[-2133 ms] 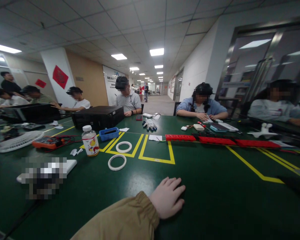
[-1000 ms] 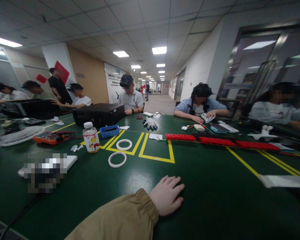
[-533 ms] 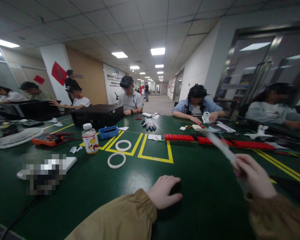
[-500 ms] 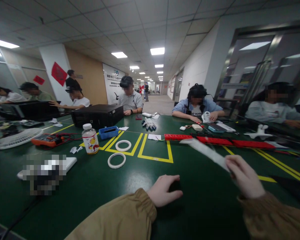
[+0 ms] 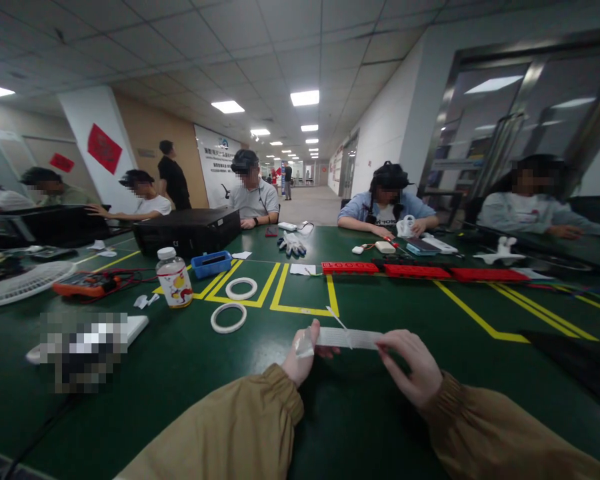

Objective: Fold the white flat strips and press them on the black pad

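A translucent white strip [image 5: 360, 339], which looks like tape or thin plastic film, is stretched level between my hands above the green table [image 5: 260, 440]. My left hand [image 5: 303, 357] grips its left end, where a crumpled shiny piece lies over the thumb. With thumb and fingertips my right hand [image 5: 413, 363] pinches the other end. A thin white sliver [image 5: 337, 317] sticks up slantwise from the strip's middle. Two white rings that look like tape rolls, one nearer [image 5: 229, 318] and one farther [image 5: 241, 289], lie flat to the left of my hands.
Left of the rings stand a pill bottle [image 5: 174, 279] and a blue box [image 5: 211, 265], with an orange multimeter [image 5: 83, 283] farther left. Red bars [image 5: 415, 271] lie in a row beyond my hands. White gloves [image 5: 293, 244] and a black case [image 5: 187, 230] sit farther back. Co-workers sit opposite.
My right hand has come leftward with the strip, and my left hand has closed on its other end. The strip was slanting away before and now runs sideways. The view has shifted slightly.
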